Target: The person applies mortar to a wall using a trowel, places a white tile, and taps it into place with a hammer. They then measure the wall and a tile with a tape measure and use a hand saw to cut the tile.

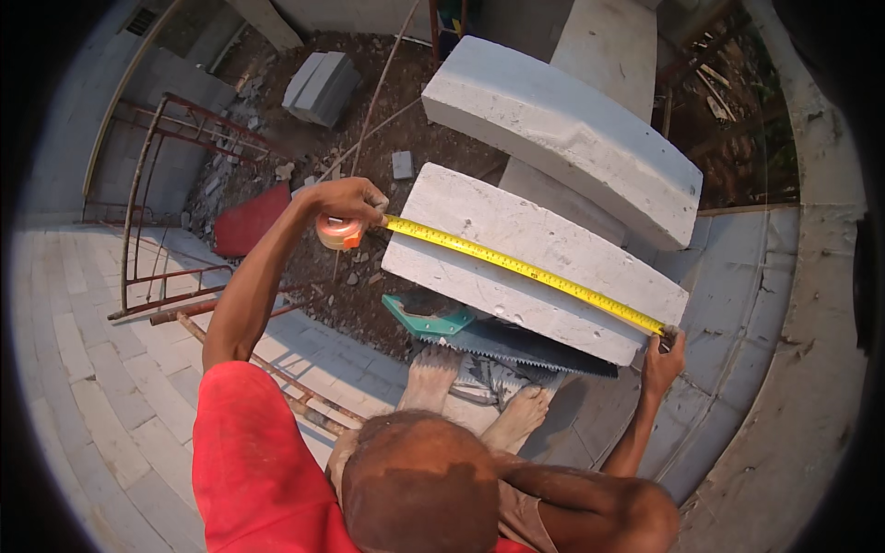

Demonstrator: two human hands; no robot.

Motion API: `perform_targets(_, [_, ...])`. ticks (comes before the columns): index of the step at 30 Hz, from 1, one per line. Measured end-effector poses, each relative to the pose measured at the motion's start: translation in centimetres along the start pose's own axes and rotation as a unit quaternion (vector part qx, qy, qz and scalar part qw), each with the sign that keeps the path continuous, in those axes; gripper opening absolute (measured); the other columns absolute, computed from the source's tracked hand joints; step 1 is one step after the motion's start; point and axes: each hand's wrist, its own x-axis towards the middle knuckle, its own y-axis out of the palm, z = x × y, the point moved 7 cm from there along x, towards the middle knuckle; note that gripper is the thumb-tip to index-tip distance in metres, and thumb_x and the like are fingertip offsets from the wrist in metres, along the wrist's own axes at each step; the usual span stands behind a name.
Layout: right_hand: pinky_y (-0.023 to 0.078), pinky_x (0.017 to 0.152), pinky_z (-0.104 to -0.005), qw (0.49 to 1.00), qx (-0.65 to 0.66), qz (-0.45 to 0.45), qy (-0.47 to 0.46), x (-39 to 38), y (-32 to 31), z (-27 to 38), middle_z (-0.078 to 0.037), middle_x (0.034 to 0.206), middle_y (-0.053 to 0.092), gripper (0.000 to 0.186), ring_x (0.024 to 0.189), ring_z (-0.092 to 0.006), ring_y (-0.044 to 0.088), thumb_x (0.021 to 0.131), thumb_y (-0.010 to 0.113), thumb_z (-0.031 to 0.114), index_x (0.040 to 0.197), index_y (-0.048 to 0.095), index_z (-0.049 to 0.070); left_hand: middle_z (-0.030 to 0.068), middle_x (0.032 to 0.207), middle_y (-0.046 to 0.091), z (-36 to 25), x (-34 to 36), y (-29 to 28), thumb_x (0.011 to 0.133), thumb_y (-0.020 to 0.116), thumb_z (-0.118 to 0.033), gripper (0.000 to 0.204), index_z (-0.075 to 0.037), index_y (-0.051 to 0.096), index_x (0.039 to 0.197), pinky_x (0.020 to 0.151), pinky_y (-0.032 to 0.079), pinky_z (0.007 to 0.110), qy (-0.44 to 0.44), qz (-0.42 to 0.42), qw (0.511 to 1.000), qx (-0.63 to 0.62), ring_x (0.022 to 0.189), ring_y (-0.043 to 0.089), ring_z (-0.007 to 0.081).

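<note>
A yellow tape measure blade [525, 267] stretches along the length of the nearer white lightweight block [544, 235], over its near top edge. My left hand [348, 199] is closed on the tape measure just off the block's left end, with the orange and clear case [339, 232] at its palm. At the block's right end, the fingers of my right hand [662, 364] pinch the blade's other end. Against the near side of the block lies a handsaw [516, 346] with a teal handle [426, 315], teeth toward my feet.
A second long white block [562, 138] lies beyond the first. My bare feet [521, 417] stand close to the saw. A rusty metal frame [152, 212] is at the left, near a red sheet-like piece [251, 221]. More grey blocks [321, 88] rest on rubble-strewn soil.
</note>
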Motion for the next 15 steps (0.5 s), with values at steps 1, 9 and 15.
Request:
perform_targets(1, [0.056, 0.079, -0.0341, 0.999, -0.024, -0.010, -0.020, -0.1, -0.1, 0.4, -0.013, 0.094, 0.072, 0.020, 0.086, -0.0226, 0.072, 0.091, 0.064, 0.003, 0.110, 0.062, 0.001, -0.0022, 0.067, 0.058, 0.2, 0.2, -0.1, 0.089, 0.071, -0.025, 0.023, -0.006, 0.065, 0.076, 0.060, 0.040, 0.030, -0.010, -0.004, 1.000, 0.020, 0.063, 0.050, 0.0067])
perform_targets(9, [0.051, 0.074, -0.0423, 0.990, -0.094, -0.051, -0.090, 1.0, -0.6, -0.4, -0.021, 0.093, 0.068, 0.018, 0.083, -0.0379, 0.067, 0.087, 0.065, 0.000, 0.105, 0.064, 0.000, -0.0021, 0.071, 0.062, -0.8, 1.4, -0.6, 0.093, 0.071, -0.030, 0.029, -0.006, 0.065, 0.078, 0.064, 0.044, 0.030, 0.009, 0.025, 1.000, -0.010, 0.068, 0.054, 0.0079])
perform_targets(15, [0.051, 0.076, -0.0427, 0.991, -0.088, -0.052, -0.086, 1.5, -0.9, -2.0, -0.021, 0.094, 0.069, 0.016, 0.085, -0.0376, 0.067, 0.084, 0.063, -0.003, 0.100, 0.065, -0.001, -0.0011, 0.074, 0.064, -0.8, 2.7, -2.4, 0.093, 0.071, -0.032, 0.028, -0.006, 0.068, 0.084, 0.067, 0.046, 0.030, 0.019, 0.023, 1.000, -0.007, 0.073, 0.059, 0.0090])
